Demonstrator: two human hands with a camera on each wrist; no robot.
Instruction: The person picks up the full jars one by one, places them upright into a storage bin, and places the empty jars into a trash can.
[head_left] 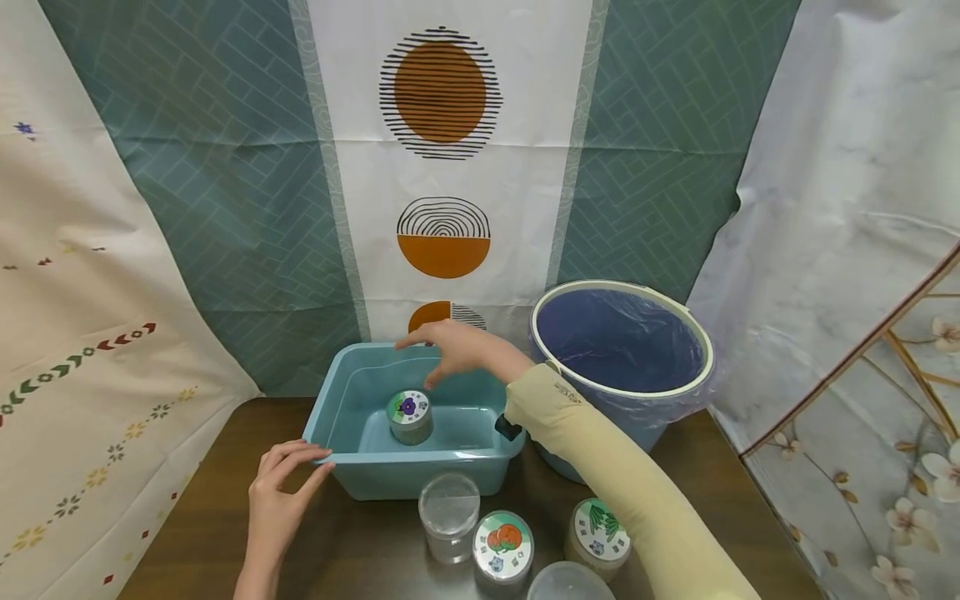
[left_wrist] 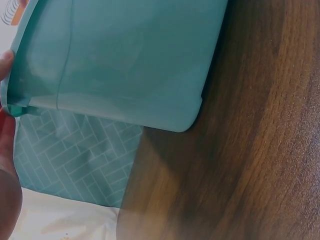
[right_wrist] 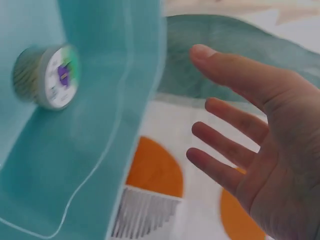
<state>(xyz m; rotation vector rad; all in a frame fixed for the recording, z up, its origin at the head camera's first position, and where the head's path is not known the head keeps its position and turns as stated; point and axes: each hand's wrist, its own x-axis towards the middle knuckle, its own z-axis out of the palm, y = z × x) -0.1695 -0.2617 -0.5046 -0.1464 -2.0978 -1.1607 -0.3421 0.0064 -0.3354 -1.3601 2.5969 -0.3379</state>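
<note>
A teal plastic basin [head_left: 420,475] stands against the backdrop. Inside it sits a round jar with a purple-flower label [head_left: 410,417], its lid facing up. My left hand [head_left: 281,487] pinches the basin's front left corner by the rim, thumb and fingers on either side. Over the basin's back part hovers my right hand [head_left: 461,346], fingers spread and holding nothing. In the right wrist view the right hand [right_wrist: 265,135] is apart from both the basin wall [right_wrist: 100,115] and the jar.
In front of the basin stand a clear empty-looking jar [head_left: 450,517], a tomato-label jar [head_left: 502,546], a green-label jar [head_left: 600,533] and another clear lid [head_left: 570,583]. A lined bin [head_left: 697,379] stands at right, beside the right forearm. Patterned cloth hangs behind.
</note>
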